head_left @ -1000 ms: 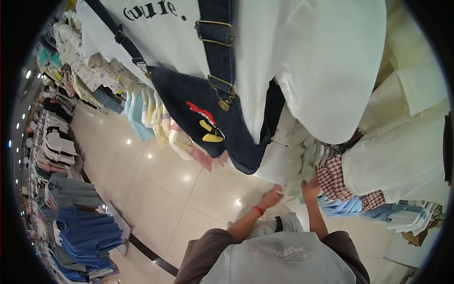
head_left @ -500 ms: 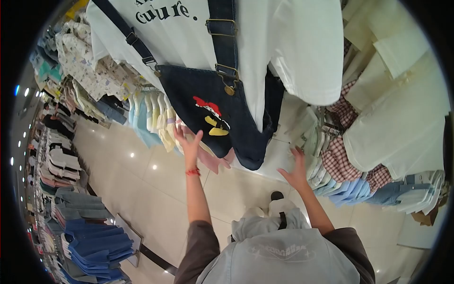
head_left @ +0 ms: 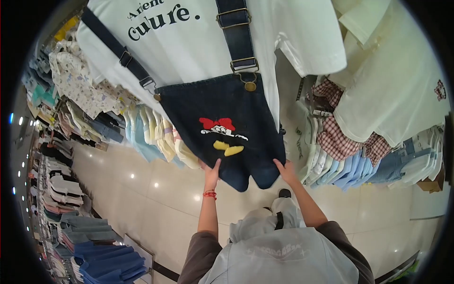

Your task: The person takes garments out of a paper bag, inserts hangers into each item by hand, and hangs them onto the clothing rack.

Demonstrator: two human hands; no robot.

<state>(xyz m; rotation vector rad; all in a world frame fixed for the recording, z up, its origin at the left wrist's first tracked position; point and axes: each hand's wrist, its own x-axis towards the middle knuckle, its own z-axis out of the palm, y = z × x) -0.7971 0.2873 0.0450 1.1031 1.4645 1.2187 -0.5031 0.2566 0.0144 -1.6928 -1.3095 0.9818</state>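
Dark denim overalls (head_left: pixel 189 109) hang in front of me over a white T-shirt (head_left: pixel 179 47) with black lettering. Their bib carries a red bow and two yellow shapes, and the straps have brass buckles. At the lower left side of the overalls, my left hand (head_left: pixel 211 171) grips the edge, thumb in front and fingers partly hidden behind the cloth. A red bracelet (head_left: pixel 209 194) circles that wrist. My right hand (head_left: pixel 283 170) pinches the lower right edge, its fingers mostly out of sight. The two legs hang down between my hands.
Pastel children's clothes (head_left: pixel 156 128) hang behind on the left, near a patterned shirt (head_left: pixel 87 78). On the right are a pale shirt (head_left: pixel 392 90), checked garments (head_left: pixel 338 139) and blue shirts (head_left: pixel 347 170). Blue tops (head_left: pixel 109 260) hang at lower left above the tiled floor (head_left: pixel 165 208).
Both hands were apart from the overalls with fingers spread; now they have closed on the lower side edges. The overalls have turned to face me more squarely.
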